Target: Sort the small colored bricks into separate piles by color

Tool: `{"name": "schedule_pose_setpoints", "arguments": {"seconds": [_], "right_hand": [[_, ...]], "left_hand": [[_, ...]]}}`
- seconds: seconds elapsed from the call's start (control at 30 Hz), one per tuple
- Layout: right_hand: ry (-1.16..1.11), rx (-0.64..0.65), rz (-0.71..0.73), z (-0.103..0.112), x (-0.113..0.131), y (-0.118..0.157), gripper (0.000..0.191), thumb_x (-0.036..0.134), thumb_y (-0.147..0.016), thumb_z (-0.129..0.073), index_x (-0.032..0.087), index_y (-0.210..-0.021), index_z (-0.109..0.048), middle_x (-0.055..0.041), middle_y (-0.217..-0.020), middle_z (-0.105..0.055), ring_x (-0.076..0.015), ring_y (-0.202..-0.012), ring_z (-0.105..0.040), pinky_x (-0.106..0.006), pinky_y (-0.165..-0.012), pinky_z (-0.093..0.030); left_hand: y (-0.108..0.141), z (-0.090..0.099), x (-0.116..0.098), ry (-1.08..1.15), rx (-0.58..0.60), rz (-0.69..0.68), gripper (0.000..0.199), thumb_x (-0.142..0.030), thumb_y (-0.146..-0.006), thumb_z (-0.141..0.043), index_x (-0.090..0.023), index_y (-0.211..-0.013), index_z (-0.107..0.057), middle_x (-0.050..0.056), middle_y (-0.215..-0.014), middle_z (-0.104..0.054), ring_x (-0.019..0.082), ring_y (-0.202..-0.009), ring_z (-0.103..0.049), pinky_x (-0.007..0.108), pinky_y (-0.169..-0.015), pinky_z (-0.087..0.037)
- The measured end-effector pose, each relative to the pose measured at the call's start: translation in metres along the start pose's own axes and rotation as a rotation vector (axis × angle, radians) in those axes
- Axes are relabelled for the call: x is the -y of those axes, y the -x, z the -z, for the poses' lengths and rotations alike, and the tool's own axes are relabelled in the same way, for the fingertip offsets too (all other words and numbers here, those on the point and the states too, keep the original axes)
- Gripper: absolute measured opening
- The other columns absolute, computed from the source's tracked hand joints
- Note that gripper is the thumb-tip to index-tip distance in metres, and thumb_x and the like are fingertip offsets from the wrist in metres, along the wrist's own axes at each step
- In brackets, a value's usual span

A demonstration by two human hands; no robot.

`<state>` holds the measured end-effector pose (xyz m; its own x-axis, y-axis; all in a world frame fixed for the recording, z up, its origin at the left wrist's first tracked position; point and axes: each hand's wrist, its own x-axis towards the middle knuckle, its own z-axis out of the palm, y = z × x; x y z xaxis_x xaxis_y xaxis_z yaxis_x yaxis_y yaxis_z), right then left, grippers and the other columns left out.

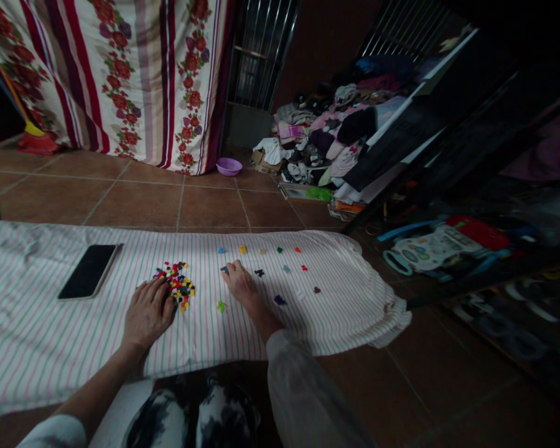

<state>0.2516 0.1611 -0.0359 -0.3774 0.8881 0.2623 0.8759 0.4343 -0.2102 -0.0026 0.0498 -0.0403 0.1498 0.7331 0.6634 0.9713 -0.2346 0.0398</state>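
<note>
A mixed pile of tiny coloured bricks point(182, 287), mostly yellow, red and black, lies on the striped cloth. My left hand point(148, 311) rests flat at its left edge, fingers stretched out and touching some bricks. To the right, my right hand point(241, 283) reaches down with fingertips together beside a small dark grey-blue cluster point(224, 269); whatever is between them is hidden. Around it sit small single-colour groups: blue point(221, 251), yellow point(242, 249), dark green point(279, 250), orange-red point(297, 250), black point(259, 273), lime green point(221, 306) and dark purple point(279, 300).
A dark-screened phone point(88, 272) lies on the cloth point(37, 323) at left. Beyond the cloth's far edge are the tiled floor point(154, 196), a purple basin point(229, 166), a floral curtain point(144, 81) and a heap of clothes point(336, 124). Shelving stands at right.
</note>
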Motion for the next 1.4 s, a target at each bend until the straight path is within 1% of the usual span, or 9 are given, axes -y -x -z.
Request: {"name": "schedule_pose_setpoints", "arguments": {"seconds": [0.23, 0.37, 0.5, 0.6, 0.7, 0.77, 0.9, 1.1, 1.4], "right_hand": [[-0.114, -0.030, 0.034, 0.002, -0.006, 0.006, 0.017, 0.029, -0.093, -0.056, 0.019, -0.105, -0.063, -0.0070, -0.101, -0.056, -0.0183, -0.091, -0.058, -0.029, -0.082, -0.050], [-0.226, -0.063, 0.050, 0.001, -0.011, 0.008, 0.025, 0.029, -0.091, -0.057, 0.017, -0.113, -0.062, -0.0084, -0.104, -0.057, -0.0190, -0.094, -0.060, -0.031, -0.085, -0.051], [-0.313, -0.158, 0.036, 0.003, -0.014, 0.012, 0.029, 0.022, -0.092, -0.051, 0.017, -0.118, -0.061, -0.0107, -0.107, -0.058, -0.0205, -0.100, -0.060, -0.034, -0.089, -0.052], [-0.313, -0.187, 0.013, 0.011, -0.006, 0.022, 0.029, 0.017, -0.094, -0.044, 0.016, -0.115, -0.063, -0.0112, -0.109, -0.059, -0.0199, -0.100, -0.060, -0.034, -0.089, -0.052], [-0.287, -0.147, 0.021, 0.023, 0.013, 0.040, 0.028, 0.019, -0.096, -0.042, 0.017, -0.109, -0.067, -0.0095, -0.105, -0.061, -0.0179, -0.093, -0.061, -0.032, -0.083, -0.053], [-0.268, -0.082, 0.062, 0.028, 0.027, 0.054, 0.023, 0.023, -0.096, -0.047, 0.020, -0.103, -0.069, -0.0072, -0.102, -0.062, -0.0171, -0.089, -0.060, -0.030, -0.080, -0.052], [-0.211, 0.025, 0.177, 0.030, 0.043, 0.076, 0.011, 0.029, -0.091, -0.062, 0.025, -0.098, -0.070, -0.0039, -0.102, -0.066, -0.0193, -0.098, -0.057, -0.032, -0.085, -0.050], [-0.205, 0.026, 0.238, 0.024, 0.032, 0.091, 0.015, 0.017, -0.091, -0.061, 0.023, -0.101, -0.071, -0.0038, -0.108, -0.069, -0.0185, -0.101, -0.057, -0.032, -0.088, -0.048], [-0.271, -0.043, 0.127, 0.021, 0.024, 0.099, 0.015, 0.017, -0.092, -0.059, 0.023, -0.099, -0.071, -0.0037, -0.105, -0.070, -0.0182, -0.099, -0.058, -0.034, -0.091, -0.047]], "left_hand": [[0.000, 0.000, -0.001, 0.014, -0.004, 0.014, 0.030, -0.030, -0.089, -0.046, -0.015, -0.111, -0.058, 0.015, -0.120, -0.066, 0.028, -0.115, -0.060, 0.048, -0.107, -0.041], [0.002, -0.001, 0.001, 0.047, -0.007, 0.018, 0.031, -0.030, -0.088, -0.047, -0.014, -0.112, -0.058, 0.015, -0.119, -0.066, 0.028, -0.116, -0.059, 0.049, -0.107, -0.040], [0.003, -0.003, 0.002, 0.077, 0.010, 0.032, 0.032, -0.030, -0.087, -0.047, -0.015, -0.113, -0.059, 0.015, -0.118, -0.066, 0.028, -0.117, -0.058, 0.049, -0.108, -0.039], [0.003, -0.003, 0.002, 0.081, 0.024, 0.049, 0.032, -0.031, -0.087, -0.046, -0.017, -0.114, -0.059, 0.013, -0.118, -0.066, 0.028, -0.118, -0.057, 0.049, -0.108, -0.039], [0.003, -0.003, 0.001, 0.075, 0.026, 0.060, 0.032, -0.031, -0.087, -0.046, -0.017, -0.113, -0.059, 0.014, -0.120, -0.065, 0.028, -0.119, -0.057, 0.049, -0.108, -0.039], [0.003, -0.003, 0.001, 0.092, 0.032, 0.075, 0.032, -0.032, -0.087, -0.046, -0.017, -0.112, -0.059, 0.015, -0.121, -0.065, 0.028, -0.119, -0.057, 0.049, -0.108, -0.038], [0.004, -0.002, 0.001, 0.138, 0.058, 0.101, 0.033, -0.033, -0.087, -0.046, -0.018, -0.113, -0.060, 0.014, -0.120, -0.065, 0.029, -0.120, -0.056, 0.051, -0.108, -0.037], [0.002, 0.001, 0.001, 0.060, 0.022, 0.046, 0.032, -0.031, -0.087, -0.046, -0.014, -0.110, -0.060, 0.016, -0.119, -0.066, 0.029, -0.117, -0.058, 0.048, -0.106, -0.039], [0.003, -0.001, 0.002, 0.073, 0.041, 0.070, 0.034, -0.032, -0.088, -0.045, -0.016, -0.113, -0.060, 0.015, -0.118, -0.066, 0.028, -0.117, -0.058, 0.048, -0.107, -0.038]]}}
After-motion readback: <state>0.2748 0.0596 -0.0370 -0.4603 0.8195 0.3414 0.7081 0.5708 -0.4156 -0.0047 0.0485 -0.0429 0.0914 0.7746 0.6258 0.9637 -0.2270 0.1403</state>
